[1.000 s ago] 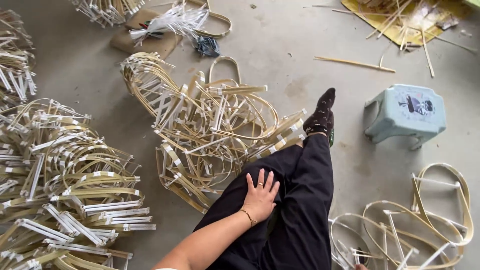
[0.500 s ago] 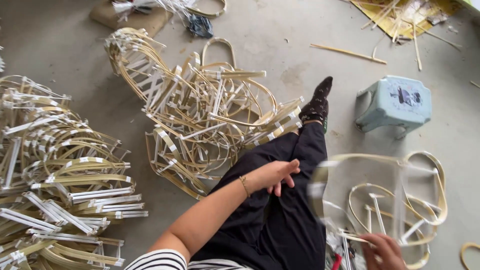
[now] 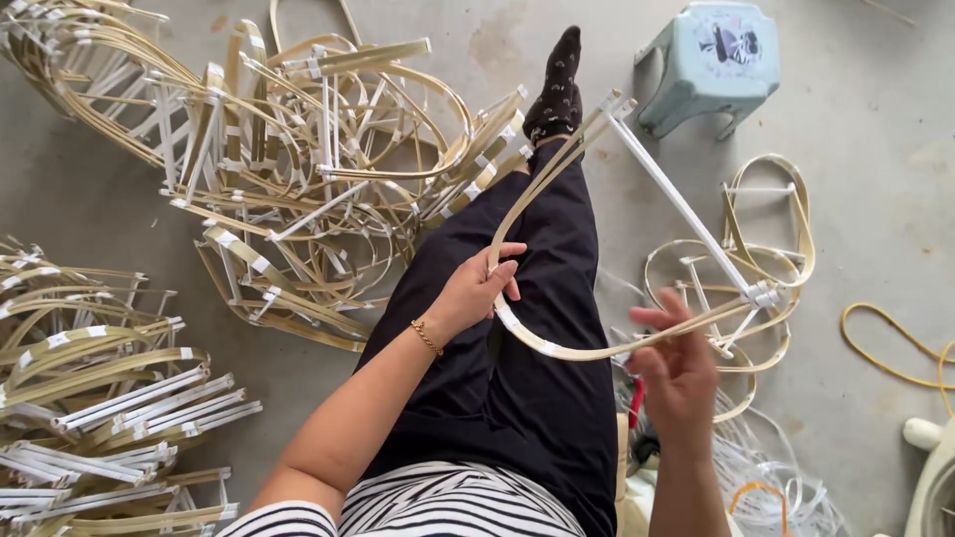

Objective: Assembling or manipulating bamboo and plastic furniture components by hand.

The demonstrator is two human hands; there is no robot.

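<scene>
So the person's sitting on the concrete floor (image 3: 875, 89) with one leg stretched out, black trousers, dark sock (image 3: 555, 88), and both hands are on a bent bamboo-strip frame (image 3: 557, 350) held right over the lap. The left hand (image 3: 477, 290) has its fingers (image 3: 505, 270) wrapped around the curved strip on the left side of the loop. The right hand (image 3: 678, 370) pinches the strip near the taped corner joint (image 3: 764, 294), with a couple of fingers sticking up loose. A straight white-wrapped bar (image 3: 676, 207) runs from that joint up toward the foot. There's a big tangled pile of the same frames (image 3: 298, 169) just left of the leg, another stack (image 3: 99, 398) at the lower left, a few frames (image 3: 766, 239) on the right, and a small pale blue stool (image 3: 711, 60) near the foot. A yellow cord (image 3: 885, 353) lies at the far right.
</scene>
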